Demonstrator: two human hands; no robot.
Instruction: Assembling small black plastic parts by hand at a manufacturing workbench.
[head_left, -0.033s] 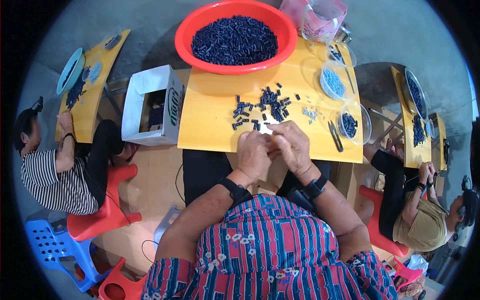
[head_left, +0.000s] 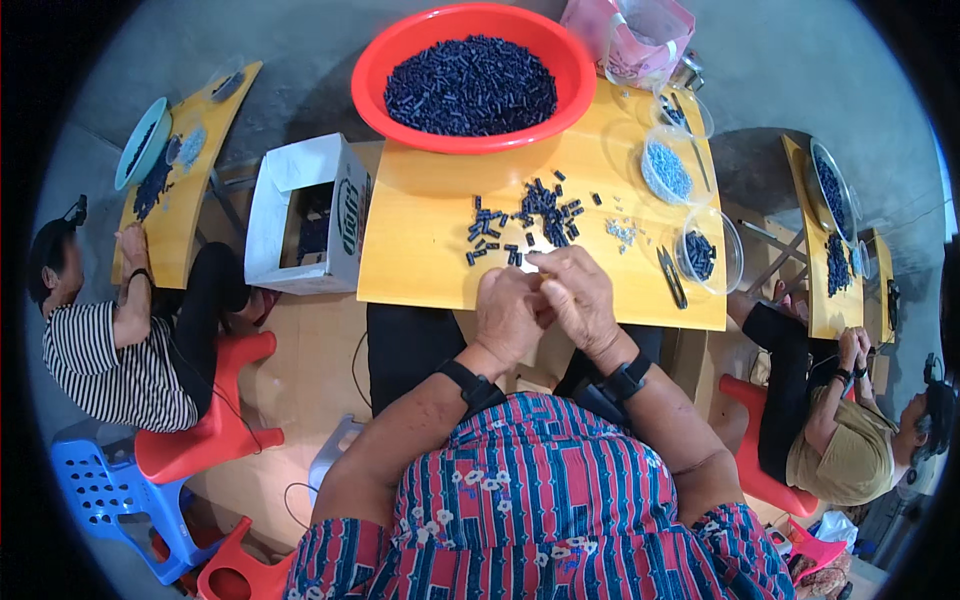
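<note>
My left hand (head_left: pixel 508 312) and my right hand (head_left: pixel 577 298) meet at the near edge of the yellow table (head_left: pixel 420 270). Both have curled fingers, and the fingertips press together. Whatever they pinch is hidden between them. Just beyond lie loose small black cylindrical pieces (head_left: pixel 545 212), with another cluster of black pieces (head_left: pixel 484 230) to the left. Right of these is a scatter of tiny pale bits (head_left: pixel 624 233). A pair of dark tweezers (head_left: pixel 672 278) rests near the table's right edge, beside a clear tub (head_left: pixel 737 250) with black pieces (head_left: pixel 699 255) in it.
At the back stands a red basin (head_left: pixel 370 95) heaped with black pieces. A clear tub of light-blue pieces (head_left: pixel 668 170) and a pink bag (head_left: pixel 648 45) are at the right. A white box (head_left: pixel 350 230) stands left of the table. People sit at side tables, left and right.
My right hand's fingers have shifted slightly left over my left hand. The pieces on the table look the same.
</note>
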